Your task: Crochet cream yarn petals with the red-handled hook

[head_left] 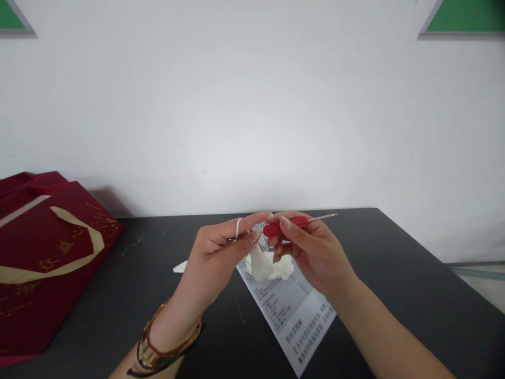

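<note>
Yarn piece (259, 265): off-white, small, tapered, narrow at top and wider below, soft fuzzy surface; stitches too blurred to read. Hangs from the left hand (221, 250) above the sheet, in front of the bench's middle. Left grip: closed, thumb and index pinching the piece's narrow top. White strand (238, 228) looped round the left index finger.

Right hand (310, 239): grip closed on the hook (276, 227), thumb laid along the handle. Handle red, smooth, chunky, looks like plastic; shaft thin, shiny metal, pointing right and slightly up, away from the piece. Handle's butt end is near the left fingertips.

Yarn heap (283, 267): same off-white, loose and fluffy, on the sheet just right of the piece. Sheet (280, 323): pale paper, flat, dark print, set slantwise on the bench (153, 295). Bench matt black, faint scuffs. White pointed scrap (180, 267) partly behind left wrist. Bracelet (148, 353): gold-toned, shiny, left wrist. Bag (35, 226) at left: dark red, stiff, boxy, gold print, satiny pale-gold ribbon (97, 239).
</note>
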`<state>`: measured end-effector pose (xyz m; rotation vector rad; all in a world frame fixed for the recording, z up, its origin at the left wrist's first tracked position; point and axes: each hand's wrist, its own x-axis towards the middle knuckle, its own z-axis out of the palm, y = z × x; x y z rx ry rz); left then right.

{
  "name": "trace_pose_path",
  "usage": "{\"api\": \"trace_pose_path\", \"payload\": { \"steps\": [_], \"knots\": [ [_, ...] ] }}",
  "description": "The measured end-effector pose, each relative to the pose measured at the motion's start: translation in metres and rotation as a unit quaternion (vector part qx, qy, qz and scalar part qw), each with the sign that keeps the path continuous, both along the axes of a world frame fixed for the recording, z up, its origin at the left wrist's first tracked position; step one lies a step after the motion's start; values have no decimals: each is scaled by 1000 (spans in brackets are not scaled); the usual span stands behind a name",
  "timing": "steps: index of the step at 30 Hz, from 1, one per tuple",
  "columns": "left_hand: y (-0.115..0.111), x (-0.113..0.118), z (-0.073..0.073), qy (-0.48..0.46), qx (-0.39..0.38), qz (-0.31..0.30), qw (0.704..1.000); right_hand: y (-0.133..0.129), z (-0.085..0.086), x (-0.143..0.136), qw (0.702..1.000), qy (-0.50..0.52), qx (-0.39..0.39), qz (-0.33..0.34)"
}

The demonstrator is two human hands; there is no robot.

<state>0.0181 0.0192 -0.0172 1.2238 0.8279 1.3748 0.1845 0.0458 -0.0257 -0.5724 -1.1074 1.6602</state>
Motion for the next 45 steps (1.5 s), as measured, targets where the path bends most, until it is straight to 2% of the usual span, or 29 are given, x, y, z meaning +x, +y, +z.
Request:
{"api": "trace_pose_path", "payload": {
  "steps": [2, 4, 5, 6, 7, 10, 14, 16, 19, 22, 25, 27, 30, 34, 39, 42, 45],
  "knots": [
    [0, -1, 1, -20, -9, 6, 1000, 2, 1, 3, 999, -19, 14, 23],
    [2, -4, 3, -43, -18, 22, 999, 9, 1, 8, 986, -141, 79, 40],
    [3, -5, 4, -55, -23, 35, 998, 14, 0, 12, 964, -231, 123, 44],
    [4, -7, 6, -67, -28, 48, 996, 21, -2, 15, 916, -360, 176, 31],
    [5, -9, 7, -78, -33, 62, 994, 29, -7, 18, 883, -429, 189, 22],
    [8, -13, 11, -106, -36, 100, 989, 51, -29, 24, 806, -562, 186, 22],
    [8, -17, 14, -128, -30, 130, 983, 62, -64, 19, 673, -713, 169, 101],
    [8, -18, 15, -134, -30, 136, 981, 61, -74, 13, 622, -753, 164, 136],
    [6, -18, 15, -136, -28, 147, 979, 61, -71, 11, 579, -782, 163, 167],
    [6, -19, 16, -134, -25, 152, 979, 68, -55, 26, 561, -799, 157, 152],
    [4, -19, 17, -134, -19, 154, 979, 80, -38, 55, 542, -825, 133, 88],
    [4, -18, 18, -138, -15, 157, 978, 88, -33, 73, 525, -843, 105, 47],
    [4, -16, 16, -141, -19, 159, 977, 97, -37, 88, 508, -859, 64, 16],
    [7, -14, 13, -135, -29, 153, 979, 102, -56, 86, 503, -864, 31, -2],
    [9, -13, 12, -135, -29, 156, 978, 103, -62, 83, 514, -855, 51, -36],
    [9, -11, 12, -134, -29, 152, 979, 99, -60, 73, 550, -826, 124, -22],
    [7, -10, 13, -136, -31, 143, 980, 92, -65, 56, 577, -792, 196, 27]
  ]
}}
